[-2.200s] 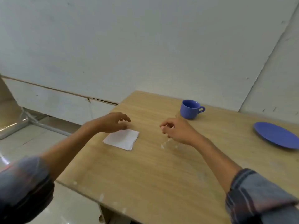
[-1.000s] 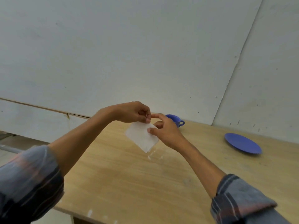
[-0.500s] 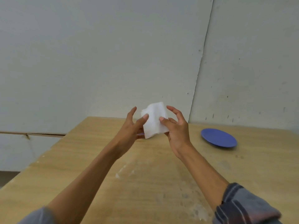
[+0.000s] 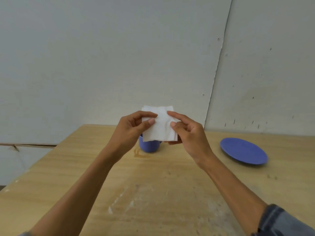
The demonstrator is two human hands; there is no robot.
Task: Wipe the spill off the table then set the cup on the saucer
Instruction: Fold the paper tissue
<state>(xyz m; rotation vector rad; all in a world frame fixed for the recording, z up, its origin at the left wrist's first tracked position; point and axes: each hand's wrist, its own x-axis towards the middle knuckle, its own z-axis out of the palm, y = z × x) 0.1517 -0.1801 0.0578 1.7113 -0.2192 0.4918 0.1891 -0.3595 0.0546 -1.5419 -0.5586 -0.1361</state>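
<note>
Both hands hold a white folded napkin (image 4: 162, 126) up in the air over the wooden table (image 4: 153, 184). My left hand (image 4: 131, 130) pinches its left edge and my right hand (image 4: 189, 132) pinches its right edge. Behind and below the napkin stands the blue cup (image 4: 149, 146), its top half hidden by the napkin and hands. A small brownish spill (image 4: 140, 153) lies on the table just left of the cup's base. The blue saucer (image 4: 243, 153) rests on the table to the right, apart from the cup.
A white wall (image 4: 119, 57) rises right behind the table's far edge. The table's left edge runs diagonally at the left, with a drop beyond it. Pale scuff marks (image 4: 129, 200) show on the near tabletop.
The napkin went from lying on the table to being lifted by both hands. It is now held flatter and squarer, and the view has swung so the cup sits behind it.
</note>
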